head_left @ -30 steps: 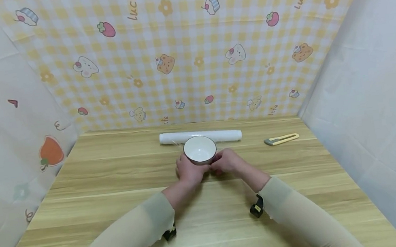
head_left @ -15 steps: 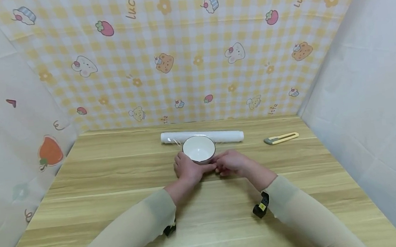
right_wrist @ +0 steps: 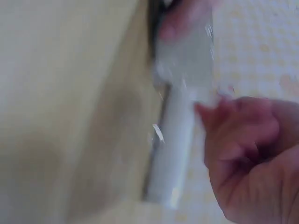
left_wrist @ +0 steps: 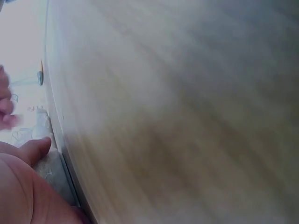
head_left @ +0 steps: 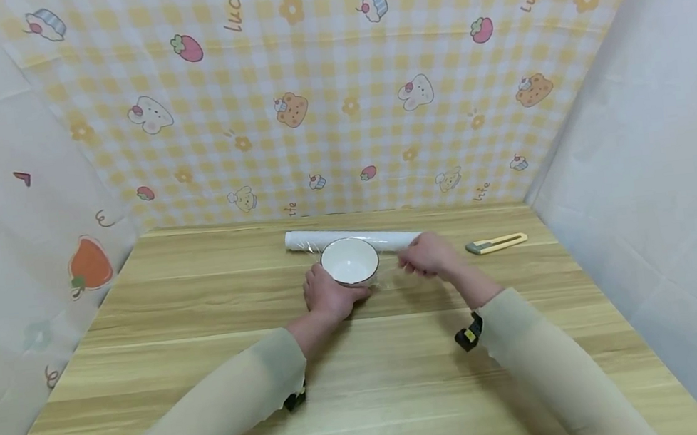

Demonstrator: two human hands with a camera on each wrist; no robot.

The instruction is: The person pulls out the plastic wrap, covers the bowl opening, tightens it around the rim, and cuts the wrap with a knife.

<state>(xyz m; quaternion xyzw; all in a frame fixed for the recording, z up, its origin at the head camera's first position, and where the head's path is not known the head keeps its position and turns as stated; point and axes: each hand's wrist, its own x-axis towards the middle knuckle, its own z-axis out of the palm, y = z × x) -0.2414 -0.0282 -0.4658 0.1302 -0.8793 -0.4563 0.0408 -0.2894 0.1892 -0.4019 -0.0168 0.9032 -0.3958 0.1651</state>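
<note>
The white bowl (head_left: 350,262) stands upright on the bench (head_left: 202,291), just in front of the white roll (head_left: 319,239), with clear film (head_left: 387,262) showing at its sides. The left hand (head_left: 329,296) grips its near left side, thumb along the front. The right hand (head_left: 429,254) has curled fingers, blurred; I cannot tell whether film is pinched between them. I judge the bowl rigid, fairly light, smooth and chippable, best steadied low on the wall; the film, limp and clingy, best taken by an edge. "luck" and "life" are legible on the checked cloth (head_left: 331,61); I can read no brand.
</note>
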